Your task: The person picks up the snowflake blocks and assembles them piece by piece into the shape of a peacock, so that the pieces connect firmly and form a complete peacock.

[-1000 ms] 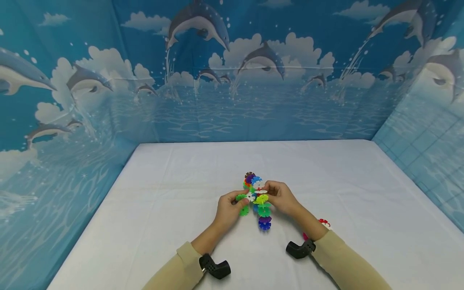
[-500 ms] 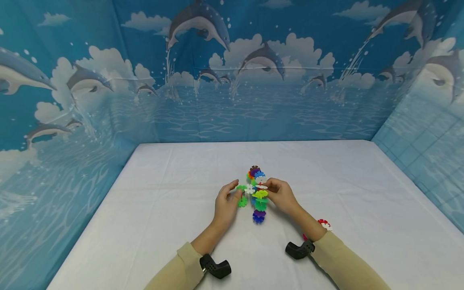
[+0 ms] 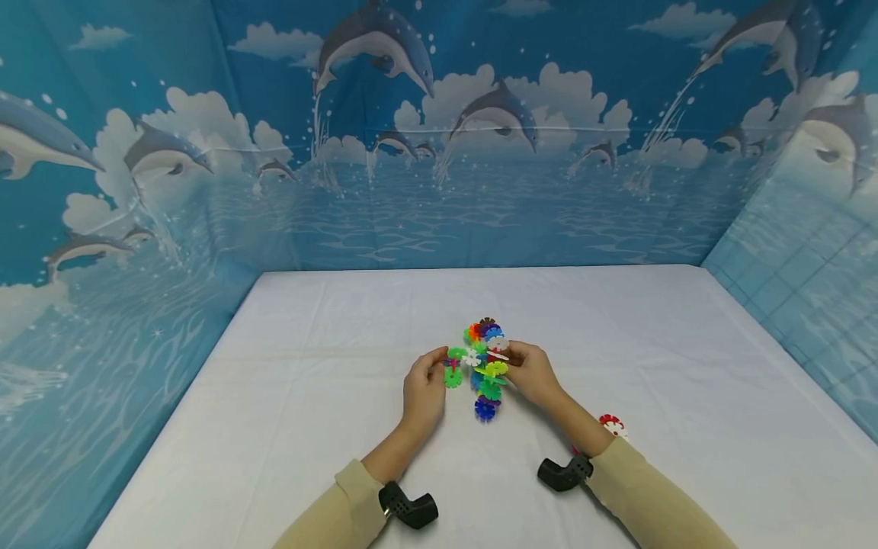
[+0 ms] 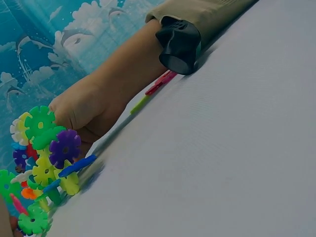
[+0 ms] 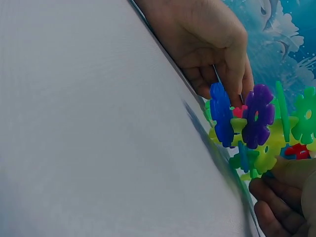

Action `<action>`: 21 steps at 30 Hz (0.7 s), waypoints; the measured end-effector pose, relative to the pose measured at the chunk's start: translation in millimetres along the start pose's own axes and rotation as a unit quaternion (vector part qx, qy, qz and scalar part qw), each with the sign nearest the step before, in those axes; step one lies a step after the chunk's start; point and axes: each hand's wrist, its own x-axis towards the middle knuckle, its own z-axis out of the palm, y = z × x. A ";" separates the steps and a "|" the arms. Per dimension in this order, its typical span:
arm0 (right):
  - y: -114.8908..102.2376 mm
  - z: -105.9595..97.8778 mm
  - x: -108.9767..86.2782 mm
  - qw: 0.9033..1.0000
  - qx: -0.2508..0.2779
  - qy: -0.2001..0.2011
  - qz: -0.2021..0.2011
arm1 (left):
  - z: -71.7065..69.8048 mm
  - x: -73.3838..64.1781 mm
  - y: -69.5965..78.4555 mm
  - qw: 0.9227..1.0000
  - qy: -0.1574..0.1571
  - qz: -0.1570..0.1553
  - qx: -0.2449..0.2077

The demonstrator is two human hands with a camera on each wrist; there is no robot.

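Observation:
An assembly of interlocking flower-shaped plastic discs (image 3: 490,370) in several colours stands between the two hands, just over the white table. My right hand (image 3: 533,375) grips its right side; in the right wrist view that hand (image 5: 284,202) has its thumb against the yellow and green discs. At the assembly's left, a short arm of green discs (image 3: 453,377) with a pink piece sticks out. My left hand (image 3: 424,393) pinches at this arm, its fingertips partly hidden behind the discs in the right wrist view. Only a sliver of it shows in the left wrist view.
A red and white disc piece (image 3: 613,425) lies on the white tablecloth (image 3: 329,366) beside the right forearm, partly covered by it. A black wrist camera (image 3: 409,506) sits on each sleeve. Blue dolphin-printed curtains (image 3: 480,206) surround the table's back and sides.
The left hand released the white disc, moved slightly left and took hold of the green side arm. The assembly turned a little and rose slightly, with the right hand staying on it.

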 end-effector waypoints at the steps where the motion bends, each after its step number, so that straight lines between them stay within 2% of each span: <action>1: 0.5 -0.3 0.0 1.000 -0.002 -0.001 0.005 | 0.1 0.0 0.3 1.000 -0.001 -0.003 0.001; 6: 1.7 -5.0 1.2 0.999 -0.025 -0.011 0.024 | 0.4 0.1 1.9 1.000 0.001 0.002 0.009; 10: 3.7 -13.1 3.0 0.996 -0.074 -0.030 0.044 | 0.3 0.5 1.7 0.999 -0.004 0.035 0.027; 13: 7.2 -21.7 4.5 0.991 -0.112 -0.059 0.053 | -0.4 0.5 1.3 0.998 -0.016 0.055 0.037; 17: 12.5 -35.1 7.0 0.985 -0.134 -0.103 0.033 | -1.0 0.1 1.8 0.998 -0.024 0.055 0.036; 21: 12.9 -45.2 9.6 0.979 -0.151 -0.129 0.035 | -1.3 0.0 1.6 0.998 -0.015 0.043 0.033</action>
